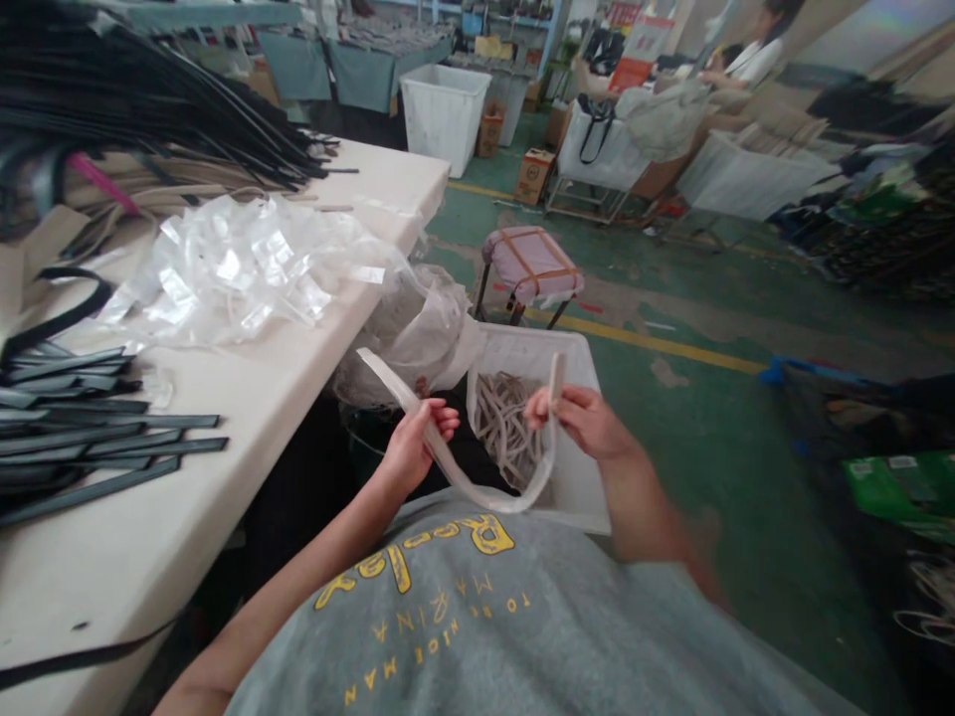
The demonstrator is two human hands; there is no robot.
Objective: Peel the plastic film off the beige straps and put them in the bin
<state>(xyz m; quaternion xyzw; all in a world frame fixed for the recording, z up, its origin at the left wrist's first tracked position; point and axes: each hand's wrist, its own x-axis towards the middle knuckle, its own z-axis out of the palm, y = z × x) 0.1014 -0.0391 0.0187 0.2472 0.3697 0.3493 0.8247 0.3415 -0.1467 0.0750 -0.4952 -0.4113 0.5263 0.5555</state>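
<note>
A pale beige strap [477, 492] hangs in a U shape between my hands, in front of my grey shirt. My left hand [419, 438] is closed around it a little below one end, which sticks up toward the table. Near the other end, my right hand [578, 413] pinches the strap, with that tip pointing upward. Below and beyond my hands stands a white plastic bin [586, 467] holding a tangle of similar beige straps [507, 423]. Whether the strap has a clear wrapping on it, I cannot tell.
On my left, a white table [246, 398] bears a heap of clear plastic bags [246, 264], dark straps [111, 438] and a large black bundle [164, 99]. A padded stool [531, 264] stands beyond the bin. Farther back are white tubs [446, 114], cartons [534, 176] and a person [753, 60].
</note>
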